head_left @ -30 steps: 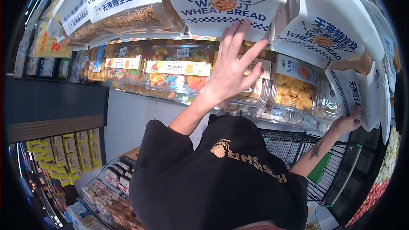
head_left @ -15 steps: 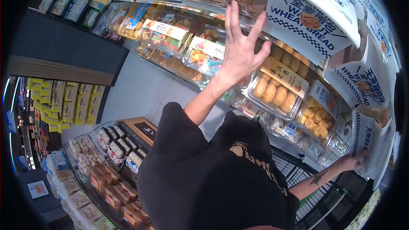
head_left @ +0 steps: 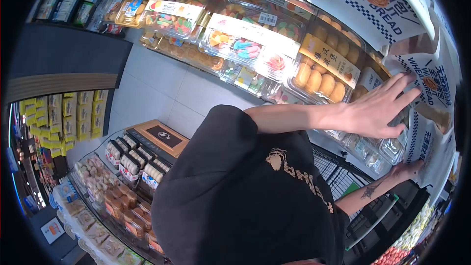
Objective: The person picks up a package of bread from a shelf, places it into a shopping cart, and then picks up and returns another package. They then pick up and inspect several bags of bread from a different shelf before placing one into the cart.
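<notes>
Shone brightly on the white bread bag (head_left: 428,154), glared off the clear boxes (head_left: 252,37), dimmed across the black shirt (head_left: 221,206); curved strongly outward, blackened at the corners, blurred near the far-left shelves (head_left: 30,167).

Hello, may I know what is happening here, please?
A person is at a display of packed food. The right hand is at the edge of a white bag. The left hand is spread open near the bread bag above; I cannot tell if it touches. Boxed buns and a shopping cart are nearby.
</notes>
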Demonstrator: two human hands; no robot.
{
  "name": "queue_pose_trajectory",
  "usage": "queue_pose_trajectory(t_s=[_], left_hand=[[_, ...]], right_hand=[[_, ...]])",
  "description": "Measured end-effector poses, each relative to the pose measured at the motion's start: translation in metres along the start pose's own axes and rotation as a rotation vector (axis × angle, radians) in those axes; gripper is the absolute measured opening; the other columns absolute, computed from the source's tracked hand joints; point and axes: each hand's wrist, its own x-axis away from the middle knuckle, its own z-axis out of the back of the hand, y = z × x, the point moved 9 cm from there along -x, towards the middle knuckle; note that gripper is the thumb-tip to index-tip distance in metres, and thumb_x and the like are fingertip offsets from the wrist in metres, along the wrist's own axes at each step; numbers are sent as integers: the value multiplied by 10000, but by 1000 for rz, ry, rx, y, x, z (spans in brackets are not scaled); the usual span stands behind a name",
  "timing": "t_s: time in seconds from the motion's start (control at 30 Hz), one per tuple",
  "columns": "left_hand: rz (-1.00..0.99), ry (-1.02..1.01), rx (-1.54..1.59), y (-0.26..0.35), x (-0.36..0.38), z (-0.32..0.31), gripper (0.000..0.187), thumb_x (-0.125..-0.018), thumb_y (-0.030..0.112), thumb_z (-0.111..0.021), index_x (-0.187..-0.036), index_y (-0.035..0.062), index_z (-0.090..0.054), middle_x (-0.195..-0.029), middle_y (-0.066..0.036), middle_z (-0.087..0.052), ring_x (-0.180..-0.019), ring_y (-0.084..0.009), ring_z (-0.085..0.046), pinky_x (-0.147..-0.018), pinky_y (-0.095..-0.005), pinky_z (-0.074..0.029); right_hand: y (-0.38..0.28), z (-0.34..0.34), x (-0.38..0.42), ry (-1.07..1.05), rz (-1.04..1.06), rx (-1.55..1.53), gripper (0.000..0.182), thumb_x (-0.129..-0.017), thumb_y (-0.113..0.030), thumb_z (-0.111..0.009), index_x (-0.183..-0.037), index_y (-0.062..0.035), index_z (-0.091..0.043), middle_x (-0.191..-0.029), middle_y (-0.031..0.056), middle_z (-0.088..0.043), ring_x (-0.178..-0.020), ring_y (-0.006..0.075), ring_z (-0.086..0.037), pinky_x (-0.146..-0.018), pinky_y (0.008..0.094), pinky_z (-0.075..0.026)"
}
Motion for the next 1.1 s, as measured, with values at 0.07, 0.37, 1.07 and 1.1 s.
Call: queue_pose_trajectory(t_s=[0.07,0.37,1.07,1.1], left_hand=[[20,-35,93,1,-9,-19,685,-760,203,-609,-1278,-57,-246,-1254,-275,-271,-1203,-427,-293,-987,-450,-343],[16,-90,229,3,-18,-68,567,-779,166,-586,-1276,10,-361,-1203,-220,-445,-1155,-372,-393,-982,-424,-319],[-34,-135,131,20,-52,-114,420,-791,-35,-561,-1186,-13,-420,-1056,-211,-528,-995,-340,-519,-842,-379,-415],[-27,-118,137,20,-56,-114,414,-793,-38,-557,-1181,-24,-416,-1051,-218,-528,-995,-347,-517,-841,-382,-413]], right_hand=[[-8,-5,11,18,10,-28,692,-807,-142,-611,-1336,46,-208,-1352,213,-321,-1230,331,-355,-1051,462,-278],[-4,10,42,178,-67,-86,511,-799,-44,-619,-1233,62,-372,-1205,169,-481,-1061,280,-516,-936,411,-438],[-16,44,82,345,-104,102,533,-727,4,-692,-1190,29,-428,-1100,104,-528,-1012,188,-518,-892,314,-413],[-19,39,81,306,-25,51,531,-730,7,-689,-1191,32,-426,-1095,104,-529,-1009,188,-520,-887,318,-419]])
